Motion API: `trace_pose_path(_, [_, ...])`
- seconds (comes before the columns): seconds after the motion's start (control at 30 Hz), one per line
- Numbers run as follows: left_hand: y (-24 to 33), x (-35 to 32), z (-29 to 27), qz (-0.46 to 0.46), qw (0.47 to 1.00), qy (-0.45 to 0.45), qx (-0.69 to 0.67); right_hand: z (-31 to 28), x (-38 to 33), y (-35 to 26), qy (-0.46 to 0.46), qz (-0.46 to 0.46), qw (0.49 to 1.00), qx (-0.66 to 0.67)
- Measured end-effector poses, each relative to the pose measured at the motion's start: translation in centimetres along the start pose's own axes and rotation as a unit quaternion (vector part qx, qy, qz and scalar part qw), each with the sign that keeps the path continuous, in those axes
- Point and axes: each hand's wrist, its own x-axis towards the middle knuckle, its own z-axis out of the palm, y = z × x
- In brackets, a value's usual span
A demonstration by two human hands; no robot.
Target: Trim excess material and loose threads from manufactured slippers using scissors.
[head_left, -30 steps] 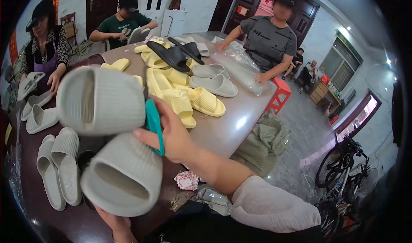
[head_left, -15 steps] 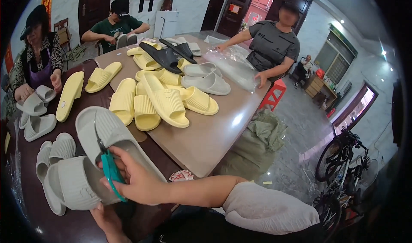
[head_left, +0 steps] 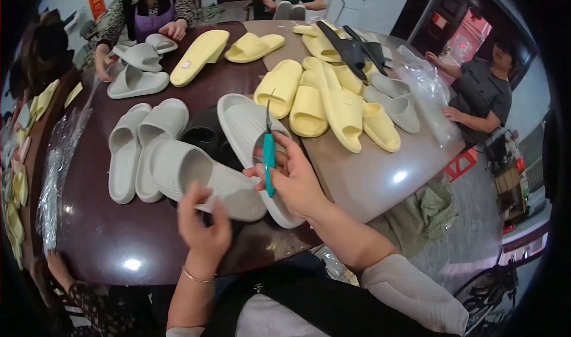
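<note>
Head view: right hand (head_left: 297,182) gripped small teal-handled snips (head_left: 269,158); left hand (head_left: 205,230), fingers loosely spread, touched grey foam slipper (head_left: 202,179) near brown table's (head_left: 119,242) front edge; best steady it before trimming

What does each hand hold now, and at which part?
The right hand holds small teal scissors by the handle. The left hand touches a grey slipper at its near edge.
</note>
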Motion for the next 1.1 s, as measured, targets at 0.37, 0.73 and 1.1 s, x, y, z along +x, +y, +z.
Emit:
trace_pose_path(0.37, [1.9,6.0,2.1,-0.104,0.947,-0.152,0.263,-2.4,-0.4,1.0,0.026,-0.178,0.935,-0.307])
trace_pose_path(0.73, [0.0,4.3,2.8,-0.012,0.937,-0.138,0.320,-1.9,0.9,0.2,0.039,-0.184,0.908,-0.375])
trace_pose_path(1.1, [-0.6,6.5,1.3,-0.126,0.903,-0.167,0.376,-1.6,0.8,-0.5,0.017,-0.172,0.904,-0.391])
